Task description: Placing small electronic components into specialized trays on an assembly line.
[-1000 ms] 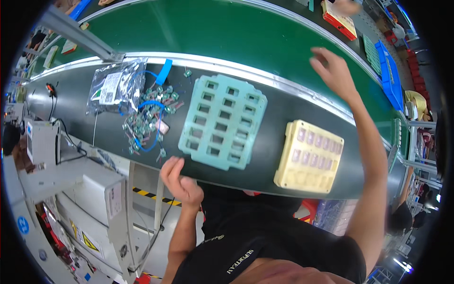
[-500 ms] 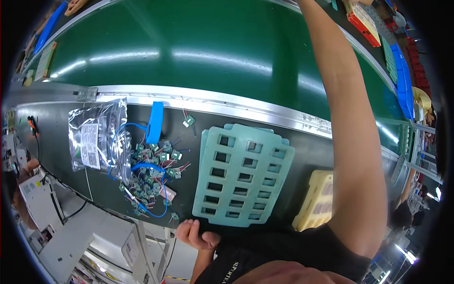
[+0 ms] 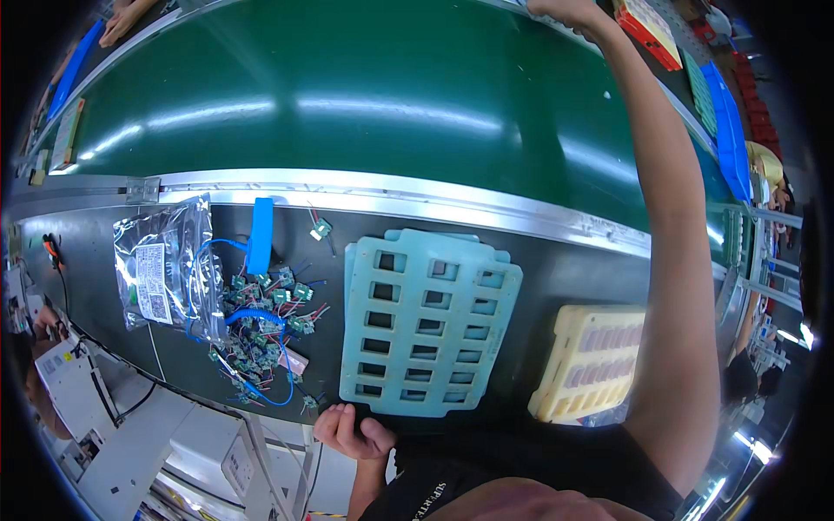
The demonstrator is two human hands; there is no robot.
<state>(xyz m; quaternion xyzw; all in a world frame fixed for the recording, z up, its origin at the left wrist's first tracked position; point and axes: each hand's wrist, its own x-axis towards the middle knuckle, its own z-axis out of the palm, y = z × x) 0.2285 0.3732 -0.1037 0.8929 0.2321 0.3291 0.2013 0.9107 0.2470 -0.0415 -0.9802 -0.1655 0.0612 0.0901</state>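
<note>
Lying flat on the dark worktop (image 3: 539, 286), the teal tray (image 3: 404, 343) presents three columns of rectangular openings; a second teal layer shows beneath its edge. The left hand (image 3: 354, 431) is positioned just beside the tray's near left corner, fingers curled inward to a narrow form; contact cannot be determined. To the left is a pile of small wired circuit boards (image 3: 257, 352), with a blue cord (image 3: 257, 316) across it and a clear bag (image 3: 152, 282) beyond. To the right is a cream tray (image 3: 556, 365), partly covered by the right arm (image 3: 673, 174). The arm spans the green belt (image 3: 347, 148); the right hand (image 3: 565, 10) is cut off at the upper edge, so its grip cannot be determined.
</note>
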